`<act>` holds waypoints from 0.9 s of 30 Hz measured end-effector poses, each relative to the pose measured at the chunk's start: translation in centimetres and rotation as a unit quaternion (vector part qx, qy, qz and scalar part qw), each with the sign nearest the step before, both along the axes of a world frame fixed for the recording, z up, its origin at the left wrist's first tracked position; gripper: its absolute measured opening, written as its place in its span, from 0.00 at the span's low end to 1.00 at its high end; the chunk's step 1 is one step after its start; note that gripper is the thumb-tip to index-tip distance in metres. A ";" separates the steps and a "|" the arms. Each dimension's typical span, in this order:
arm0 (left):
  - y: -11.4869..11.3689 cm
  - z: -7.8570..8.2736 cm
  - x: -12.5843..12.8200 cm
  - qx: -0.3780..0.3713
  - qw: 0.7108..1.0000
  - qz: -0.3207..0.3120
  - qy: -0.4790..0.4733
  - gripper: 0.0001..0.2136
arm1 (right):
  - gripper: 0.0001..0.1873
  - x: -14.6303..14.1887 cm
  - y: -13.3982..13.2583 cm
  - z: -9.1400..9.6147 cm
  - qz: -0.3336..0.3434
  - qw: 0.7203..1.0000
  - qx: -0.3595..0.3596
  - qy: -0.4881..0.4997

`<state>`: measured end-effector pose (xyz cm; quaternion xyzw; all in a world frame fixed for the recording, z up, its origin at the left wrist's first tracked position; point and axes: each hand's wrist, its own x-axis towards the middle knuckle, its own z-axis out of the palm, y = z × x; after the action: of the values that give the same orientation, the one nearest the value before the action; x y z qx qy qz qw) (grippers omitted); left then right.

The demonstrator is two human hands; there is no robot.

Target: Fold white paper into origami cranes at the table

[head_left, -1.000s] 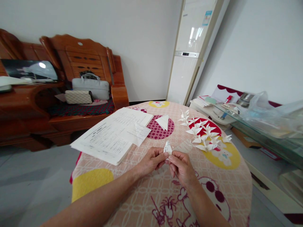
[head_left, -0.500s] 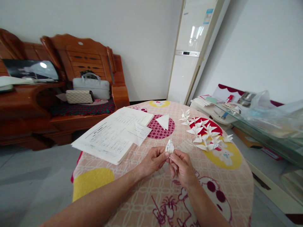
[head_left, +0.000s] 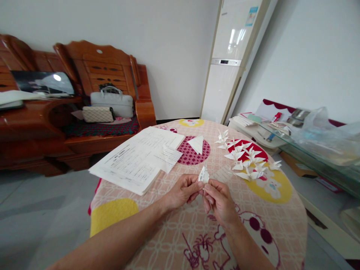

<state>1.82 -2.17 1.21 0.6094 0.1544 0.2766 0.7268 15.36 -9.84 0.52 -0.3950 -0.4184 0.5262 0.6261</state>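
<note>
Both my hands meet above the round table (head_left: 287, 225), which is covered with a pink patterned cloth. My left hand (head_left: 182, 190) and my right hand (head_left: 221, 200) pinch a small folded piece of white paper (head_left: 204, 175) between their fingertips. The paper stands upright with its point up. Beyond my right hand lies a cluster of several folded white paper cranes (head_left: 244, 159). A folded white paper triangle (head_left: 197, 144) rests on a dark red circle of the cloth.
A stack of printed sheets (head_left: 137, 159) lies on the table's left side. A wooden bench (head_left: 84, 101) with two bags stands at the back left. A tall white air conditioner (head_left: 227, 63) stands in the corner. A glass shelf (head_left: 315, 150) with clutter runs along the right.
The view has shifted slightly, so everything sits a little further right. My hands keep their pinch on the folded paper, which has turned a bit more upright.
</note>
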 end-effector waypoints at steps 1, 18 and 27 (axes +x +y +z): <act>0.0 0.1 -0.1 -0.006 1.000 -0.004 -0.001 0.18 | 0.15 0.0 0.0 0.1 0.000 1.000 0.000 -0.001; 0.3 0.4 0.0 0.023 0.999 -0.012 0.032 0.19 | 0.17 0.0 0.4 -0.1 -0.022 1.000 -0.005 -0.005; 0.6 -0.2 -0.4 -0.002 0.999 -0.029 0.028 0.18 | 0.17 0.2 0.4 -0.1 0.007 1.000 -0.009 -0.014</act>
<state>1.46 -1.56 0.99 0.6199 0.1571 0.2376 0.7312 15.58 -9.48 0.39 -0.4045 -0.4252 0.5291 0.6129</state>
